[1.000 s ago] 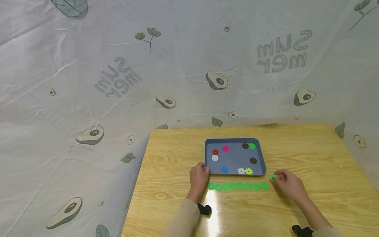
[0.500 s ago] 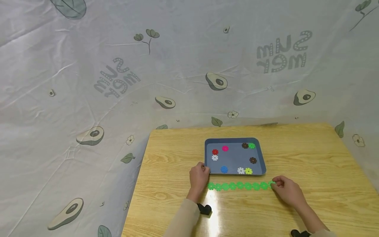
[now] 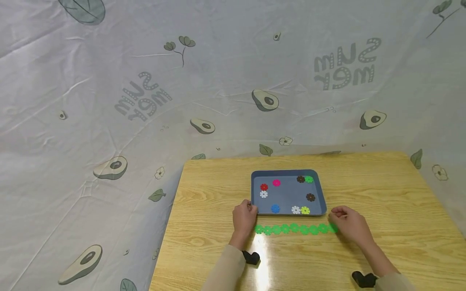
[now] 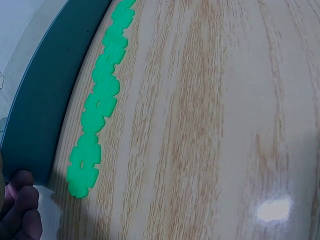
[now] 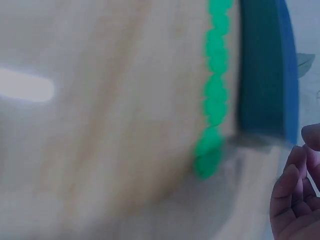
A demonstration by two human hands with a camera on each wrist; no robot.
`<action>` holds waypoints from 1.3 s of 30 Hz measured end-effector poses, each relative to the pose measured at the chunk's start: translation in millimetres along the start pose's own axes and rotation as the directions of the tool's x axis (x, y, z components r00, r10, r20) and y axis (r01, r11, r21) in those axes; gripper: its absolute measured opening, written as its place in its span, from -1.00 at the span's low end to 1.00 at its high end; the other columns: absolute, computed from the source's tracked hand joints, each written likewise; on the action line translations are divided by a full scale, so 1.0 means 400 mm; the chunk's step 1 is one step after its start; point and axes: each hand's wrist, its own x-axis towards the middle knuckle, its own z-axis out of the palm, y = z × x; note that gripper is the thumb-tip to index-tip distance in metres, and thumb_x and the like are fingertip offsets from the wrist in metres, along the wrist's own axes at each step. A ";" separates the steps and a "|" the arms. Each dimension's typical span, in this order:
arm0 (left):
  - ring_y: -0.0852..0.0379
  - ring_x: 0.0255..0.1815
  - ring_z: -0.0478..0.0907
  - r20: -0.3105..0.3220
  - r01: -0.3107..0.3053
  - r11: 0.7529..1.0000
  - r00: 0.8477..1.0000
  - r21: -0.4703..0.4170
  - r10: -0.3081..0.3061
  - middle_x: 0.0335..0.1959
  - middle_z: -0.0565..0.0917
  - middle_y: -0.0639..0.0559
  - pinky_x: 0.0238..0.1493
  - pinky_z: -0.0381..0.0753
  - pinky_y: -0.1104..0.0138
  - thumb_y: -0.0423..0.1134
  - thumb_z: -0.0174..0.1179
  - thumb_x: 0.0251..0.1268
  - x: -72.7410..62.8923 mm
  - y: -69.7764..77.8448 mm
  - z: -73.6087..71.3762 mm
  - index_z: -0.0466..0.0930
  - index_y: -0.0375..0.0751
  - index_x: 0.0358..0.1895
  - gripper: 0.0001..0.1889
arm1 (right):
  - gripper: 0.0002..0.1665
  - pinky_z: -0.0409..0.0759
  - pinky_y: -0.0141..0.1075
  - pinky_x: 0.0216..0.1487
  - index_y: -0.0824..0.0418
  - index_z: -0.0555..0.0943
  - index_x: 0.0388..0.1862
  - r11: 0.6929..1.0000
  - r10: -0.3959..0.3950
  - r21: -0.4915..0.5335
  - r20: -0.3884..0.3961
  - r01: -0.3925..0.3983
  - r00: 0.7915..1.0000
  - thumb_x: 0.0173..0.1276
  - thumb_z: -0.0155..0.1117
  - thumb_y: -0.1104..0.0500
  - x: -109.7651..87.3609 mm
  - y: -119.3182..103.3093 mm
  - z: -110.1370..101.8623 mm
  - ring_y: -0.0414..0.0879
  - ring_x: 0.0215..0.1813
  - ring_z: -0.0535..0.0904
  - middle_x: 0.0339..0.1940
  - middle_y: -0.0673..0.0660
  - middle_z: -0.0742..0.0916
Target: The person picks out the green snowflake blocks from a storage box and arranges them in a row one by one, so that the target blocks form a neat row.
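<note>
My left hand (image 3: 244, 218) grips the front left corner of a blue-grey tray (image 3: 289, 196), the thumb at its rim. In the left wrist view, curled fingertips (image 4: 25, 200) lie against the tray's wall (image 4: 50, 85). A row of green flower-shaped discs (image 3: 294, 228) lies on the table along the tray's front side, neighbouring discs touching or nearly so. My right hand (image 3: 351, 224) hovers by the right end of that row, near the tray's front right corner, fingers loosely bent with nothing between them. In the right wrist view the row (image 5: 216, 100) ends short of the hand (image 5: 295, 200).
Inside the tray lie loose flower discs: red (image 3: 264, 187), pink (image 3: 276, 183), blue (image 3: 275, 208), yellow (image 3: 305, 210), one green (image 3: 308, 179), plus white and brown ones. The wooden table (image 3: 382, 194) backs onto a printed curtain (image 3: 233, 81).
My right hand brought a green disc leftward to the right end of the row, let it go there, and lifted toward the tray's corner. The left hand stays on the tray.
</note>
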 end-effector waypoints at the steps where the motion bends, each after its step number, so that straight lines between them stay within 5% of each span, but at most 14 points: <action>1: 0.27 -0.69 0.24 0.000 -0.001 1.000 1.000 0.001 0.001 -0.74 0.35 0.21 -0.63 0.26 0.39 -0.36 0.24 0.19 0.000 0.000 0.000 0.64 -0.27 -0.39 -0.95 | -0.57 0.57 -0.16 -0.25 0.36 0.66 0.07 1.000 -0.005 0.009 -0.011 0.005 1.000 0.53 0.26 0.00 0.015 -0.017 -0.003 0.05 -0.16 0.68 -0.16 0.16 0.73; 9: 0.27 -0.69 0.26 0.003 0.009 1.000 1.000 0.001 -0.009 -0.73 0.37 0.22 -0.62 0.30 0.38 -0.36 0.25 0.17 0.001 -0.003 0.002 0.65 -0.25 -0.38 -0.96 | -0.62 0.56 -0.10 -0.27 0.37 0.64 0.12 0.997 -0.073 -0.005 -0.043 0.073 0.996 0.50 0.26 0.11 0.152 -0.120 0.009 0.15 -0.15 0.67 -0.09 0.26 0.72; 20: 0.31 -0.68 0.29 0.040 0.032 0.999 0.999 0.002 -0.032 -0.72 0.41 0.24 -0.61 0.33 0.41 -0.32 0.25 0.20 0.003 -0.014 0.007 0.70 -0.25 -0.32 -0.92 | -0.46 0.61 0.13 -0.16 0.59 0.50 0.27 0.981 -0.034 -0.191 0.054 0.044 0.998 0.49 0.17 0.19 0.300 -0.145 0.073 0.27 -0.15 0.68 0.05 0.52 0.68; 29: 0.32 -0.68 0.28 0.023 0.029 0.999 0.999 -0.015 -0.029 -0.72 0.41 0.24 -0.61 0.32 0.41 -0.34 0.25 0.20 0.002 -0.011 0.005 0.69 -0.25 -0.33 -0.94 | -0.42 0.59 0.19 -0.09 0.62 0.41 0.34 0.958 -0.003 -0.285 0.123 0.039 0.992 0.45 0.00 0.28 0.343 -0.153 0.089 0.46 0.04 0.61 0.21 0.61 0.57; 39: 0.32 -0.68 0.27 0.020 0.030 1.000 0.999 0.000 -0.030 -0.71 0.40 0.24 -0.62 0.27 0.41 -0.32 0.25 0.20 0.006 -0.013 0.009 0.67 -0.24 -0.34 -0.94 | -0.74 0.58 0.09 -0.35 0.58 0.57 -0.06 0.928 -0.026 -0.365 0.143 0.077 0.989 0.45 0.00 0.41 0.348 -0.143 0.099 0.33 -0.25 0.66 -0.17 0.53 0.66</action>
